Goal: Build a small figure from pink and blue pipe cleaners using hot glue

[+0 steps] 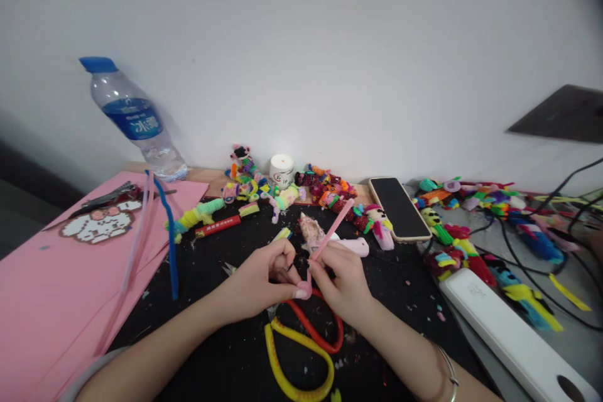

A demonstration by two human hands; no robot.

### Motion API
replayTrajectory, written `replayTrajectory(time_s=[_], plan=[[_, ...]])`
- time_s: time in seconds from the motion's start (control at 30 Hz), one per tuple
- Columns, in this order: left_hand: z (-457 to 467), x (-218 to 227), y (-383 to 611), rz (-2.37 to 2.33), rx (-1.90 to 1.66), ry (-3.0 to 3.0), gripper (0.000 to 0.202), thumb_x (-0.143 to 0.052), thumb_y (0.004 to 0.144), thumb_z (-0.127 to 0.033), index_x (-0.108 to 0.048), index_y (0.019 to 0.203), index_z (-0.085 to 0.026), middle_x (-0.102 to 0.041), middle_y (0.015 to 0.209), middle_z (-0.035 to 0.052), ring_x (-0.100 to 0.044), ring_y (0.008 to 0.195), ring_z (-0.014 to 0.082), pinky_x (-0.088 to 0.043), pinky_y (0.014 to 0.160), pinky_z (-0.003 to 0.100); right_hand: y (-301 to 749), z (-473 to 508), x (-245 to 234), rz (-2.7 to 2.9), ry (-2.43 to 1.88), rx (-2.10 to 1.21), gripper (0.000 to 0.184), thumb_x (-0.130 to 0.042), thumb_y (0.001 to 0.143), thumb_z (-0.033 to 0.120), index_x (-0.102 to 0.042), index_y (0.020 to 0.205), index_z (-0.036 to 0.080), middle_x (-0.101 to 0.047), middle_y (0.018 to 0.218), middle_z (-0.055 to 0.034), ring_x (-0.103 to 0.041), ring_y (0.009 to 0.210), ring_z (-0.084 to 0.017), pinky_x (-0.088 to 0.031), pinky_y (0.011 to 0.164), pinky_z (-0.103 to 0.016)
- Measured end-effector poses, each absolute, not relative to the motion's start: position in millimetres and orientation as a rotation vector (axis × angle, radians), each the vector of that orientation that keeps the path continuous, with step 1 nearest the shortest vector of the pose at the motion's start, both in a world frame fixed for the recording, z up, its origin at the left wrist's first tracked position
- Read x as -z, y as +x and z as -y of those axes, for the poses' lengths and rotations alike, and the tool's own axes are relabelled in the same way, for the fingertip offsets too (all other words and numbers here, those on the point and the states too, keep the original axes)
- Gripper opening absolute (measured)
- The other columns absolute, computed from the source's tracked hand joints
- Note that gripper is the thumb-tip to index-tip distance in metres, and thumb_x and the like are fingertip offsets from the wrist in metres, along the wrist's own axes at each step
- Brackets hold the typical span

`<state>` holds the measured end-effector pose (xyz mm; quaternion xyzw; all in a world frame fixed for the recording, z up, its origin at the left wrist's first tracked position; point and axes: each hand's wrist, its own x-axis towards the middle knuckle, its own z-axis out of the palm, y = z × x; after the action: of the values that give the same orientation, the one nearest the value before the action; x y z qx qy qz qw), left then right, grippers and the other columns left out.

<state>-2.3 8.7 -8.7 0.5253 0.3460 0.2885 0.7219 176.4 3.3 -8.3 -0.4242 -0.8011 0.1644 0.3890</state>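
A pink pipe cleaner point(335, 226) runs between my two hands, with its lower end wound into a small coil. My left hand point(268, 273) pinches that coil between thumb and fingers. Higher up, my right hand point(343, 276) grips the straight part, whose free end sticks up past the fingers. Below the hands lie scissors with one yellow and one red handle point(301, 358), their blades partly hidden under my left hand. Just behind my right hand rests a pale pink tool point(354, 246), mostly covered by it.
Pink sheets point(42, 301) cover the left side, bearing loose pipe cleaners point(168, 232). A water bottle point(136, 119) leans on the wall. Pipe-cleaner figures point(377, 226) line the back, near a white cup point(281, 169) and a phone point(400, 210). A white device point(513, 333) and black cables lie right.
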Motion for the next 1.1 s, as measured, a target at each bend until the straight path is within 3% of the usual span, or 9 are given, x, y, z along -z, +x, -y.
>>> replayTrajectory(time_s=[1.1], plan=[[-8.3, 9.2, -2.6, -0.777, -0.636, 1.204, 0.039, -0.073, 0.07, -0.019, -0.034, 0.076, -0.02, -0.067, 0.073, -0.0026, -0.061, 0.069, 0.0128, -0.046, 0.069, 0.03, 177.3, -3.7, 11.3, 2.027, -1.065, -0.422, 0.028, -0.048, 0.087, 0.018, -0.044, 0.059, 0.018, -0.043, 0.054, 0.0026, -0.04, 0.053, -0.011, -0.029, 0.052, -0.023]])
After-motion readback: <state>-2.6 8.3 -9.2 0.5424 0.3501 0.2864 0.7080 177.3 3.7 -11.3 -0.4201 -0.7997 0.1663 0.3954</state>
